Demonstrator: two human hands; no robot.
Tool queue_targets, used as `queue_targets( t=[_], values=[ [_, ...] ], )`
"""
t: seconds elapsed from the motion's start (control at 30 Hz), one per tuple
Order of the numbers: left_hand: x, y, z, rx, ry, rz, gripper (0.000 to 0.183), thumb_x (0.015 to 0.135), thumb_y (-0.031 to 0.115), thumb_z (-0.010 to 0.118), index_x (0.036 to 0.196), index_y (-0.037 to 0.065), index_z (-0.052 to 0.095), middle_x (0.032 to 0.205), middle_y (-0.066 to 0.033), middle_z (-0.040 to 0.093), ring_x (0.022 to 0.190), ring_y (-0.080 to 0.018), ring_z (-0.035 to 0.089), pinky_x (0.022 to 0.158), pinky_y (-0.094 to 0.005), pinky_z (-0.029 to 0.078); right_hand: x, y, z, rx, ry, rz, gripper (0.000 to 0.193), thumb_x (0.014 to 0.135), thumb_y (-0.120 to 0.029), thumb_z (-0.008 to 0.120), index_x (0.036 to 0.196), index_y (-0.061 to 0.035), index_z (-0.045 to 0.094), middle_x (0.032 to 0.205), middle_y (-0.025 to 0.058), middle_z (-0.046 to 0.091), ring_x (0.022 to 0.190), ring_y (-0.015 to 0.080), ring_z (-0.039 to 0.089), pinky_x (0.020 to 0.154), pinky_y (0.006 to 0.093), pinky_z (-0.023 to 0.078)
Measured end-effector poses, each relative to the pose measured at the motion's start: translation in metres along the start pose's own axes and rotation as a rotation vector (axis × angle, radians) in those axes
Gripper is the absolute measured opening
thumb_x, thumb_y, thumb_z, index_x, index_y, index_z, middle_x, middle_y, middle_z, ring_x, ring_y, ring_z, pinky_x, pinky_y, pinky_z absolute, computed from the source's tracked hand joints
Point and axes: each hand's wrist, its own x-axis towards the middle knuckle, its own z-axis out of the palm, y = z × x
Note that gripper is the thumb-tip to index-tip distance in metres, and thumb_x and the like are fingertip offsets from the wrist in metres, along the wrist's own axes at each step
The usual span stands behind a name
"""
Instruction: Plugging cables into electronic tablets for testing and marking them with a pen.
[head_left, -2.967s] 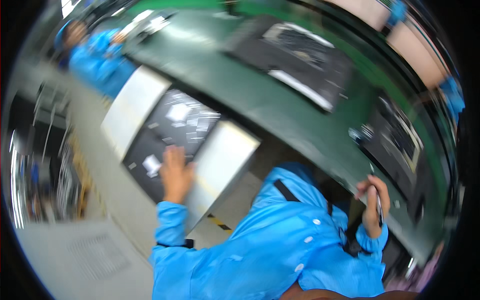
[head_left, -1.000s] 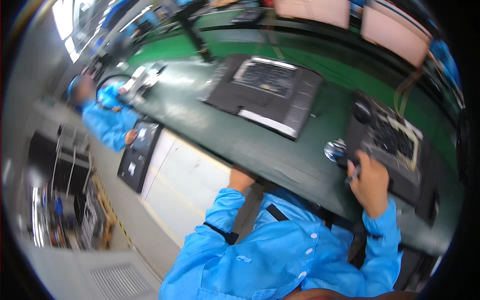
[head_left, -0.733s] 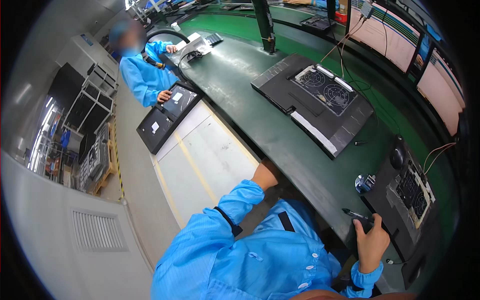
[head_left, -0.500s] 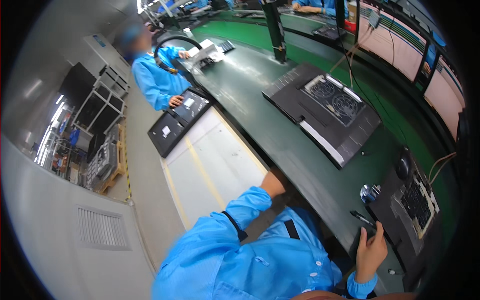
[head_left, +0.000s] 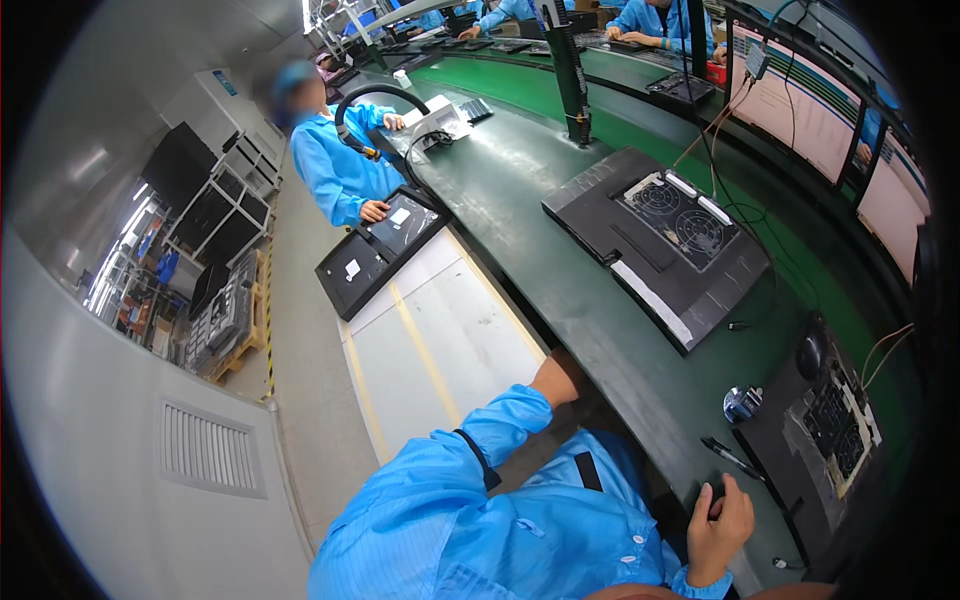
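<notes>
The black pen (head_left: 733, 457) lies at the table's (head_left: 560, 260) near edge, just beyond the right hand (head_left: 718, 528), whose curled fingers hold nothing. The left hand is hidden under the table. A careless sweep could knock it off.

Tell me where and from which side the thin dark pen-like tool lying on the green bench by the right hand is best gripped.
Probably at mid-shaft, from above. The pen-like tool lies flat on the green bench, slanting away from the right hand, with bare surface along both long sides, so a thumb and a finger could close across its narrow width. Its far end lies close to the black tray, leaving less room there.
</notes>
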Motion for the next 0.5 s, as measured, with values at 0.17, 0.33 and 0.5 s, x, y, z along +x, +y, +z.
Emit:
queue_targets(
  t=[0.17,0.33,0.5],
  values=[
    [0.0010,0.0046,-0.0059,-0.007,-0.046,-0.023,0.039,0.097,0.028,0.071,0.129,0.009,0.080,0.137,-0.0168,0.077,0.131,-0.0399,0.070,0.114,-0.0506,0.054,-0.0004,-0.0017,0.0000,-0.006,0.026,-0.035,0.026,0.098,-0.009,0.081,0.120,0.0028,0.075,0.073,0.0080,0.051,0.066,0.0257,0.049,0.065,0.0436,0.039],
    [0.0005,0.0053,-0.0087,0.023,-0.056,-0.025,0.038,0.096,0.027,0.072,0.128,0.009,0.081,0.135,-0.0169,0.078,0.130,-0.0405,0.070,0.114,-0.0506,0.054,0.0004,-0.0037,0.0015,-0.008,0.030,-0.035,0.022,0.099,-0.009,0.080,0.118,0.0022,0.076,0.073,0.0080,0.050,0.067,0.0262,0.049,0.066,0.0440,0.039],
    [0.0001,0.0014,-0.0031,-0.022,-0.021,-0.019,0.038,0.095,0.025,0.072,0.128,0.009,0.080,0.135,-0.0168,0.078,0.131,-0.0403,0.069,0.115,-0.0506,0.053,0.0034,-0.0014,0.0014,-0.038,0.009,-0.048,0.027,0.098,-0.011,0.082,0.120,0.0019,0.075,0.073,0.0083,0.050,0.066,0.0275,0.051,0.064,0.0450,0.040]
  ],
)
